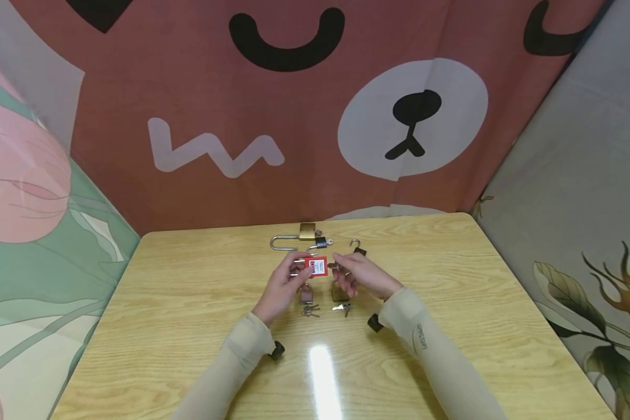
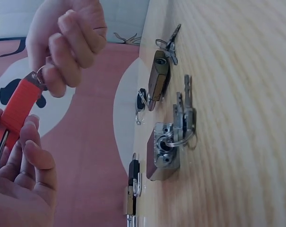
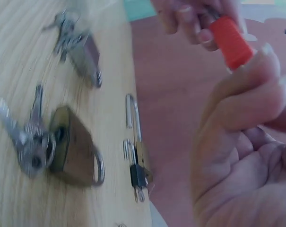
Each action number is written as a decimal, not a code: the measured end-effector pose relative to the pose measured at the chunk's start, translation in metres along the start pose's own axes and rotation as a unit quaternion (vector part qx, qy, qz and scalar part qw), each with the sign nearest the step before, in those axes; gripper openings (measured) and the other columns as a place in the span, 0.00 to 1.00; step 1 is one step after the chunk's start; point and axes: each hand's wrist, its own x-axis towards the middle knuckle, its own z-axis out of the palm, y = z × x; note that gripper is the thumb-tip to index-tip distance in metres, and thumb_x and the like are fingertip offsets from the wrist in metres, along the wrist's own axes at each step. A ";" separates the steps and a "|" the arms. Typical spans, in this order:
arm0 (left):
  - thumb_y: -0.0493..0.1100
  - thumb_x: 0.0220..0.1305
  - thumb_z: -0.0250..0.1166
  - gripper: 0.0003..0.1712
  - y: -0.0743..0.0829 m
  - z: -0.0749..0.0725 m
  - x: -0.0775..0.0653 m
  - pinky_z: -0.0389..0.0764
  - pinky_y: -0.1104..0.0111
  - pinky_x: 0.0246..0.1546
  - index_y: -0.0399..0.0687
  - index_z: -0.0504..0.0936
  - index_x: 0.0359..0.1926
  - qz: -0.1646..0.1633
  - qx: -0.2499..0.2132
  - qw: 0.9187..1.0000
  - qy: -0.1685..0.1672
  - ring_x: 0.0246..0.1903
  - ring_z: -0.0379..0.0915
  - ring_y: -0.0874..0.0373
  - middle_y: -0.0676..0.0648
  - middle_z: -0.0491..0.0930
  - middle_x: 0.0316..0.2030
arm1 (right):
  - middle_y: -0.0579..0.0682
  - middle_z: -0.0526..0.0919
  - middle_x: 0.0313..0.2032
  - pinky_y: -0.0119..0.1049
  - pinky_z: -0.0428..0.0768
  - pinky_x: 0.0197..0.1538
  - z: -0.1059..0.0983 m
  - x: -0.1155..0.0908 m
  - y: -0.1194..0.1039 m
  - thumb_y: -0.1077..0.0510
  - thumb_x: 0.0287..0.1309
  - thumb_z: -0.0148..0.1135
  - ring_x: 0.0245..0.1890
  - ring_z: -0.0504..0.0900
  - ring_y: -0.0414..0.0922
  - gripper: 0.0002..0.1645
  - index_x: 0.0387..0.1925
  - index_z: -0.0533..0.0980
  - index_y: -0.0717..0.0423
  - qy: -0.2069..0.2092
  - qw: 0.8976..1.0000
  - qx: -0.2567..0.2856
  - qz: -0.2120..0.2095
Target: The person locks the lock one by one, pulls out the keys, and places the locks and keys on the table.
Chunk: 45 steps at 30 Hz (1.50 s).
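Observation:
Above the table, my left hand (image 1: pixel 289 279) grips a red padlock (image 1: pixel 319 266) with a white label, its metal shackle (image 2: pixel 0 152) pointing toward the left palm. At the padlock's opposite end, my right hand (image 1: pixel 364 274) pinches a key (image 1: pixel 335 266) at the lock body; a small ring (image 2: pixel 39 73) shows by those fingers in the left wrist view. How deep the key sits cannot be seen. Below the hands lie a silver padlock (image 2: pixel 162 151) with several keys (image 2: pixel 184 113) on a ring and a brass padlock (image 3: pixel 73 146) with two keys (image 3: pixel 29 137).
Behind the hands lie a long-shackled brass padlock (image 1: pixel 307 231), a small black padlock (image 1: pixel 321 242) with its shackle open, and a dark padlock (image 1: pixel 360 251), also open. A patterned cloth (image 1: pixel 215 198) hangs at the back edge of the wooden table (image 1: pixel 189 326).

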 end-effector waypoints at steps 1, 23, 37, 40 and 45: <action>0.41 0.76 0.62 0.19 0.000 0.000 0.000 0.85 0.54 0.47 0.46 0.76 0.64 0.002 0.002 1.000 -0.001 0.47 0.78 0.40 0.40 0.81 0.46 | 0.46 0.75 0.19 0.32 0.74 0.20 0.000 0.000 0.000 0.42 0.81 0.46 0.15 0.71 0.39 0.31 0.37 0.75 0.68 -0.004 1.000 0.006 0.001; 0.43 0.77 0.61 0.17 -0.003 -0.006 -0.001 0.84 0.56 0.43 0.51 0.77 0.63 -0.007 0.013 1.000 -0.006 0.45 0.77 0.37 0.41 0.82 0.45 | 0.52 0.80 0.27 0.41 0.87 0.31 0.003 0.003 0.007 0.51 0.74 0.61 0.24 0.83 0.45 0.13 0.40 0.80 0.57 0.024 0.994 -0.047 -0.097; 0.45 0.77 0.61 0.20 -0.002 -0.009 -0.004 0.84 0.54 0.46 0.50 0.75 0.65 0.000 0.022 0.999 -0.026 0.46 0.78 0.37 0.40 0.82 0.47 | 0.65 0.81 0.30 0.41 0.88 0.32 0.002 0.002 0.007 0.53 0.74 0.62 0.25 0.83 0.45 0.16 0.42 0.79 0.66 0.032 0.994 -0.048 -0.096; 0.44 0.77 0.62 0.20 -0.001 -0.007 -0.002 0.84 0.51 0.47 0.48 0.75 0.65 0.007 0.024 0.999 -0.021 0.47 0.78 0.37 0.40 0.82 0.47 | 0.64 0.80 0.29 0.40 0.88 0.32 0.001 0.001 0.007 0.55 0.74 0.62 0.25 0.83 0.45 0.16 0.42 0.78 0.67 0.035 0.994 -0.042 -0.100; 0.43 0.76 0.62 0.20 0.001 -0.006 -0.002 0.83 0.48 0.48 0.48 0.76 0.65 0.007 0.021 1.000 -0.022 0.49 0.78 0.36 0.40 0.83 0.47 | 0.57 0.81 0.28 0.40 0.88 0.33 -0.001 -0.001 0.007 0.55 0.74 0.61 0.25 0.82 0.44 0.19 0.45 0.77 0.72 0.035 0.994 -0.039 -0.094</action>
